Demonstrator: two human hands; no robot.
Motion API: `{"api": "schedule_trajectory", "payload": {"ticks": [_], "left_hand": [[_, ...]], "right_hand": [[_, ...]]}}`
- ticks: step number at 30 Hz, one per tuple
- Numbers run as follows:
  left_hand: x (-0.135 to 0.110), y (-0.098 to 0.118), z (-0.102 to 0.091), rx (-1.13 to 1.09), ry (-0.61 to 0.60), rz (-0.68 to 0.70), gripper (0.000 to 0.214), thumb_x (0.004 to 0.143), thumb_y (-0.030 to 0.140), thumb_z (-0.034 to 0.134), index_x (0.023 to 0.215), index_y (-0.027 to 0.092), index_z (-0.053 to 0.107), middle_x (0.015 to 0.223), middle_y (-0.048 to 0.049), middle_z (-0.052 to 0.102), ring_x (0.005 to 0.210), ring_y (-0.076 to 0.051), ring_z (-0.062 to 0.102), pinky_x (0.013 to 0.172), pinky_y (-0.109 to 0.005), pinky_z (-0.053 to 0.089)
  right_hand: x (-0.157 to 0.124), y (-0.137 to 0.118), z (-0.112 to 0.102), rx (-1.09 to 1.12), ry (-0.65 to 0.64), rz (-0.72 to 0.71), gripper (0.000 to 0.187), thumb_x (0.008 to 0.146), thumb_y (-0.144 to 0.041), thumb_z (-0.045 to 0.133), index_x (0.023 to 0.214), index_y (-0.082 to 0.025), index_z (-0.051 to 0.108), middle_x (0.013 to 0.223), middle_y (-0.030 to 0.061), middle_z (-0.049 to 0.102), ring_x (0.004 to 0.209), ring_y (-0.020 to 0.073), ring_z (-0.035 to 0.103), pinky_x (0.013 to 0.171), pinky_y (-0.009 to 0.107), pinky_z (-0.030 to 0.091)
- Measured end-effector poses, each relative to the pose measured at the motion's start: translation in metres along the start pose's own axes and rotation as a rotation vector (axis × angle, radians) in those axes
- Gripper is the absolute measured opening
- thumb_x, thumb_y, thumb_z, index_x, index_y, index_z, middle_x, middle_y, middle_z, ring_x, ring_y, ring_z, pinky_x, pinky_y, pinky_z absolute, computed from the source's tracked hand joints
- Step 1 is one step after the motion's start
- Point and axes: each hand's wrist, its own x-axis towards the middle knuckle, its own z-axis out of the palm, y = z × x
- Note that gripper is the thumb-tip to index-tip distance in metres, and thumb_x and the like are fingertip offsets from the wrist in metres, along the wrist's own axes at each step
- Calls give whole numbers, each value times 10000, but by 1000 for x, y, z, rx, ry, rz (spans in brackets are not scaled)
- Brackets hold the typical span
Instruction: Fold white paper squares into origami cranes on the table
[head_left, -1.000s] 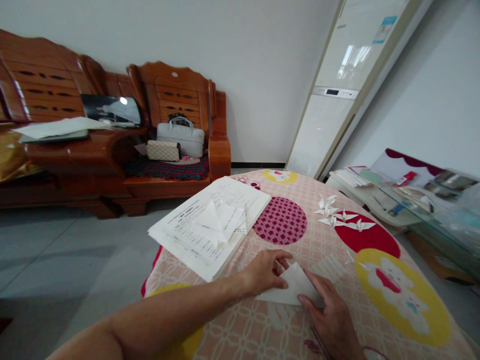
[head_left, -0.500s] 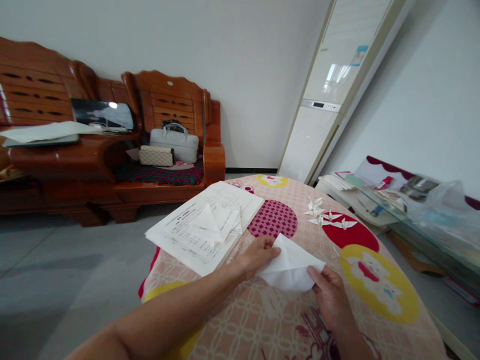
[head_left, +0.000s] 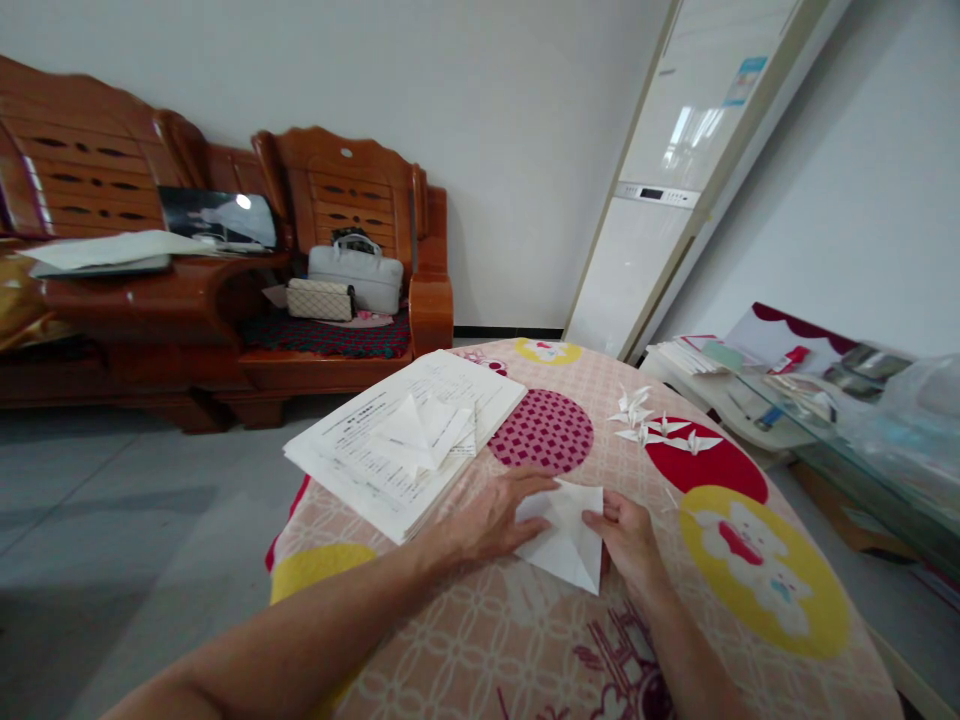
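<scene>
A folded white paper [head_left: 564, 530] lies on the patterned tablecloth [head_left: 525, 640] between my two hands. My left hand [head_left: 491, 515] rests flat on the paper's left part, fingers stretched along its top edge. At the paper's right edge my right hand [head_left: 626, 535] has curled fingers pinching it. Several small white paper cranes [head_left: 660, 425] sit farther back on the cloth. A stack of printed sheets [head_left: 409, 440] with folded paper on top lies to the left of my hands.
Wooden armchairs [head_left: 337, 250] with a white bag [head_left: 356, 275] stand beyond the table at the left. A tall white air conditioner [head_left: 675, 180] stands in the corner. A glass side table [head_left: 825, 410] with papers and clutter is at the right.
The paper was pressed flat, then lifted and opened between both hands, and now lies flat again as a narrower folded shape. My right hand moved from its lower edge to its right edge.
</scene>
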Motion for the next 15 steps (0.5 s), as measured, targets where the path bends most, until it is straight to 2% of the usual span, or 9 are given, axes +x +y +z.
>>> {"api": "schedule_trajectory", "payload": {"ticks": [2,4,8,12,14,15], "left_hand": [[-3,7,6,45,-186,121,704,748,351,709,1376,161,453,1433,-153,451,1318,-277,422,1085,-416,379],[-5,12,15,153,-253,164,790,732,360,717,1407,96,402,1450,-200,415,1352,-321,369,1124,-453,319],[-4,18,29,339,-258,209,662,828,294,585,1409,55,377,1434,-206,433,1366,-328,343,1132,-450,300],[-2,18,26,440,-261,241,493,897,178,448,1381,97,414,1394,-163,499,1316,-272,431,1113,-419,326],[-3,16,24,476,-272,238,411,926,178,412,1326,113,481,1368,-145,532,1271,-254,483,1088,-393,356],[-4,16,23,494,-274,237,386,934,183,407,1301,117,505,1358,-140,542,1255,-252,499,1075,-383,370]], "right_hand": [[0,-1,-1,-35,-24,-6,336,686,-306,728,968,-138,660,786,80,756,664,261,701,575,325,525],[0,-4,-2,-63,-51,-5,317,704,-291,705,973,-132,652,764,73,749,654,253,696,560,313,518],[3,-6,-3,-51,-97,12,320,707,-274,690,989,-129,650,807,83,751,677,249,696,579,314,522],[6,-4,-4,-75,-129,18,372,687,-270,684,1026,-124,641,820,90,747,704,254,694,599,324,530],[5,-5,-5,-210,-79,-13,413,705,-276,651,1083,-112,625,802,94,740,686,255,688,596,341,534],[3,-6,-5,-323,-14,-63,440,722,-277,631,1126,-104,614,805,101,735,690,258,685,611,359,539]]}}
